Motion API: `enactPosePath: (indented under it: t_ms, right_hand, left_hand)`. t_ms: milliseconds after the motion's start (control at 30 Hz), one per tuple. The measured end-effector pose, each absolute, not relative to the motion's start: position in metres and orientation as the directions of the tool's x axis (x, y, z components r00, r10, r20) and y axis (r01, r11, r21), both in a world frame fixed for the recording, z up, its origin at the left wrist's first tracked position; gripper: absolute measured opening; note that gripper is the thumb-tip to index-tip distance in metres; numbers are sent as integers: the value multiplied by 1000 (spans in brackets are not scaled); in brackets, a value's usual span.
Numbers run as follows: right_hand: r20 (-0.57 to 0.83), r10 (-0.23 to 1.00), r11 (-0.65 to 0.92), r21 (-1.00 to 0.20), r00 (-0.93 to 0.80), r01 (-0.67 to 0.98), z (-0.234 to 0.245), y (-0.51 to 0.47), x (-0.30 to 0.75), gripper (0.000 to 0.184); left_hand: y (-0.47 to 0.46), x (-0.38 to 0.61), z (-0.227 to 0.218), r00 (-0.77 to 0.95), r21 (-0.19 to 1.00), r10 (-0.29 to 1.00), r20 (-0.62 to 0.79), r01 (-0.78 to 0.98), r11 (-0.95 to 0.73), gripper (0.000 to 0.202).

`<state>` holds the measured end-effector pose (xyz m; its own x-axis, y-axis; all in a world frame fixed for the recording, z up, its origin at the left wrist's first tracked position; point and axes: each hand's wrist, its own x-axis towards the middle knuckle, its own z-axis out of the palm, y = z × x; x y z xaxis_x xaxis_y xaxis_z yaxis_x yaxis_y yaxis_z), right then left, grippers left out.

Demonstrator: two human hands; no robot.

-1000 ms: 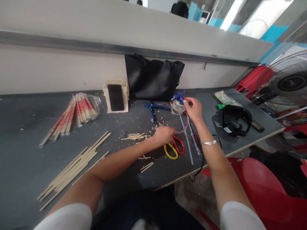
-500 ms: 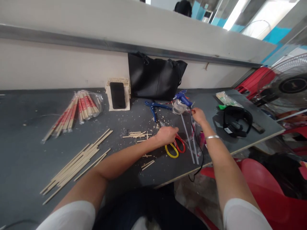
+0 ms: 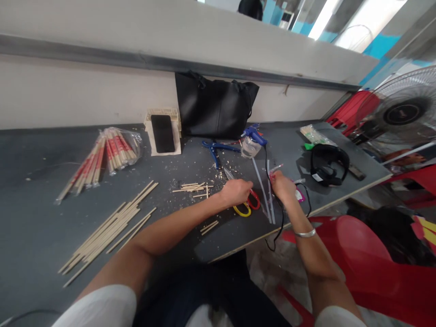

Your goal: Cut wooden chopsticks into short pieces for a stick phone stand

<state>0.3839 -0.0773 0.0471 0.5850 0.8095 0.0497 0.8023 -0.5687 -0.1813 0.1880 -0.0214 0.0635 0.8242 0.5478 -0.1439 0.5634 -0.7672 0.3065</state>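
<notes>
Scissors (image 3: 250,210) show one yellow loop, one red; plastic (image 3: 271,175) pink and clear; glue gun (image 3: 256,135), pliers (image 3: 214,147) blue; bag (image 3: 215,111), phone (image 3: 162,134), headset (image 3: 327,176) black; loose sticks (image 3: 104,238) plain pale tan; packed chopsticks (image 3: 116,150) red-banded; table (image 3: 30,190) grey; chair (image 3: 357,245) red; bracelet (image 3: 306,234) silver

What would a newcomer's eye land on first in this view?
Probably the large black bag, standing at the back of the grey table against the wall. Next might come the red-banded sticks in clear plastic at the left, then the bright blue glue gun in front of the bag's right end. Nearer the person, the yellow-and-red-handled scissors stand out, partly hidden by the left hand.
</notes>
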Motion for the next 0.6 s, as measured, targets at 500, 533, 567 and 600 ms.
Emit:
enactPosePath:
  t_ms: [500, 533, 567, 600]
  right_hand:
    - [279, 854, -134, -697, 438, 705, 75, -201, 295, 41]
    - [207, 903, -135, -695, 376, 707, 70, -204, 285, 41]
    - [148, 927, -157, -681, 344, 716, 65, -205, 280, 38]
    - [81, 940, -199, -658, 331, 726, 60, -207, 277, 33]
  left_hand:
    - [-52, 165, 86, 858, 521, 504, -101, 478, -708, 26]
    - [-59, 164, 86, 868, 550, 487, -99, 456, -700, 24]
    - [-65, 162, 86, 880, 586, 463, -108, 432, -686, 22]
    - [-70, 159, 87, 895, 634, 428, -125, 404, -660, 20]
